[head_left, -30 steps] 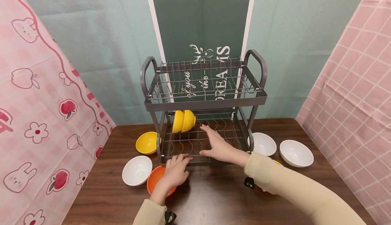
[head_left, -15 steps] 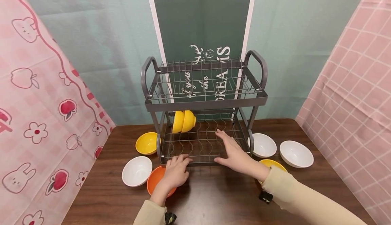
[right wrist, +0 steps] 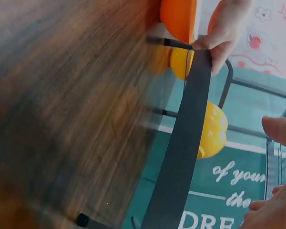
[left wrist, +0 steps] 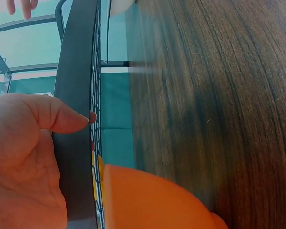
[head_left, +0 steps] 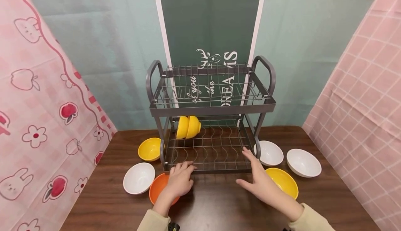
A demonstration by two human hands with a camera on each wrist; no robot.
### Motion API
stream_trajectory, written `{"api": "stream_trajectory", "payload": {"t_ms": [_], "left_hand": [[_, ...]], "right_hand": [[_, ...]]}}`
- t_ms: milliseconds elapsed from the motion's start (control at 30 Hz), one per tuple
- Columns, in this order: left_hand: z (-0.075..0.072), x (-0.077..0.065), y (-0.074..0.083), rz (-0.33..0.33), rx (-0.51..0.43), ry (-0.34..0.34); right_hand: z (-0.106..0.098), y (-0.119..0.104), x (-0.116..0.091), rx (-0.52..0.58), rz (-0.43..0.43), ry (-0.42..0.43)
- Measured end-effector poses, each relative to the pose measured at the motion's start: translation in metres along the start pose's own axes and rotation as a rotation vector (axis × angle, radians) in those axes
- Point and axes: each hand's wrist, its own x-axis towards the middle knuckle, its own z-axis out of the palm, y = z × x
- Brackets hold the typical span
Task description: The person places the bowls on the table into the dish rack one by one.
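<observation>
right hand [head_left: 262, 184] moved; left [head_left: 179, 180] grips rack [head_left: 213, 110]

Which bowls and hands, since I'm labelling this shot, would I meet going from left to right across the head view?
Left white bowl → orange bowl → left hand → right hand → right yellow bowl → outermost right white bowl.

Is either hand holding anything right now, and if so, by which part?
Yes: the left hand grips the dish rack by its lower front rail, toward the rail's left end. The right hand holds nothing.
</observation>
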Motion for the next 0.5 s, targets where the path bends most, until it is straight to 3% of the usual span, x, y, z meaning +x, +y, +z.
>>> {"api": "stream_trajectory", "payload": {"t_ms": [200, 333, 500], "left_hand": [[0.001, 0.0, -0.003, -0.004, 0.005, 0.023], [0.001, 0.001, -0.004, -0.005, 0.011, 0.029], [0.003, 0.0, -0.002, -0.008, -0.005, 0.026]], "right_hand": [[-0.001, 0.008, -0.017, -0.006, 0.014, 0.101], [-0.005, 0.016, -0.027, -0.082, 0.101, 0.126], [-0.007, 0.026, -0.04, -0.222, 0.221, 0.098]]}}
